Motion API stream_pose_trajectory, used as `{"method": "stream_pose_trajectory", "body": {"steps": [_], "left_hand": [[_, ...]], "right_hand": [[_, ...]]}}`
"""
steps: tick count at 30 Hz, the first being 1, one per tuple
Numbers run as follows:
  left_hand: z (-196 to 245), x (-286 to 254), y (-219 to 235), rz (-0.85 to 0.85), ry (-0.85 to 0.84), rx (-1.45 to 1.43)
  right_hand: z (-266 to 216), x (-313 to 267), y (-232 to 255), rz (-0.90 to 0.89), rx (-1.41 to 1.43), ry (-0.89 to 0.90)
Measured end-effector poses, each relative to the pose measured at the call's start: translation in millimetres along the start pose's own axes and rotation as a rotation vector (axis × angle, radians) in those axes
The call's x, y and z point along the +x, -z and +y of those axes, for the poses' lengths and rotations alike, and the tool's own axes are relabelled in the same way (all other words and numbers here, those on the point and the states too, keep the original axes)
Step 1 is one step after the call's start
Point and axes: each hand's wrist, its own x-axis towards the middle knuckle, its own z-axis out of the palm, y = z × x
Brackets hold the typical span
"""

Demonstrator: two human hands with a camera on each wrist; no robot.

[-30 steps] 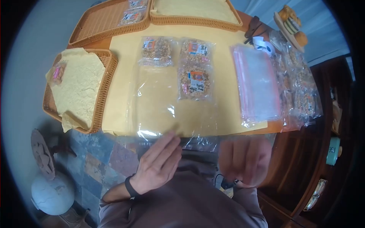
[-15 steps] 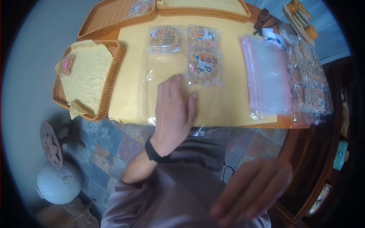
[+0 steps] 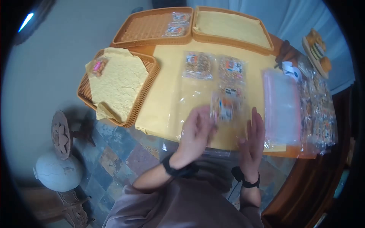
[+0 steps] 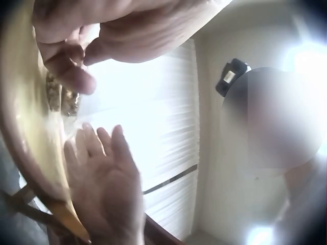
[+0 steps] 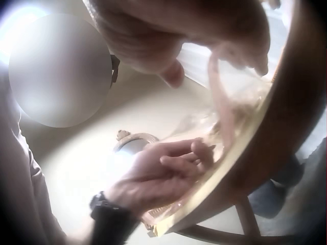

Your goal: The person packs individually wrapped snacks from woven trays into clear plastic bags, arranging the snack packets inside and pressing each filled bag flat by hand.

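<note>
Near the table's front edge in the head view, my left hand [image 3: 195, 133] has its fingertips curled at the left edge of a wrapped nut-snack packet [image 3: 226, 108]. That packet overlaps the lower part of a labelled packet [image 3: 232, 92] behind it. Two more packets lie farther back, one at left [image 3: 198, 64] and one at right [image 3: 232, 68]. My right hand [image 3: 253, 144] is beside the near packet, fingers extended and apart from it. Its straight fingers also show in the left wrist view, where the hand [image 4: 104, 189] holds nothing.
Left of the yellow paper [image 3: 163, 83] sits a paper-lined wicker basket [image 3: 146, 87] with a small pink-labelled packet [image 3: 99, 66]. Two wicker trays [image 3: 152, 42] [image 3: 232, 40] stand behind. At right are clear pink-edged bags [image 3: 282, 110], more packets [image 3: 323, 121] and a white roll [image 3: 291, 70].
Another packet has come into view at my left fingers, over the lower right one. My right hand has risen from my lap to the table's front edge. The head view has shifted.
</note>
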Motion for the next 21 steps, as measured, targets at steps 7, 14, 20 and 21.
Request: {"method": "stream_pose_trajectory", "body": {"steps": [7,14,20,21], "left_hand": [[50.3,-102.3,79.1,-0.298,0.181,0.167],[157.1,-39.7,142.4,0.003,-0.199,0.377],[188.3,156.9,177.5,0.264,-0.403,0.275],[186.7,183.7,184.9,0.307,-0.427,0.244]], "right_hand": [[17.6,-9.0,4.9,0.054,-0.260,0.093],[17.2,3.3,5.2,0.161,-0.480,0.174],[30.0,1.7,7.9,0.226,-0.523,0.236],[30.2,1.2,7.5,0.240,-0.542,0.222]]}}
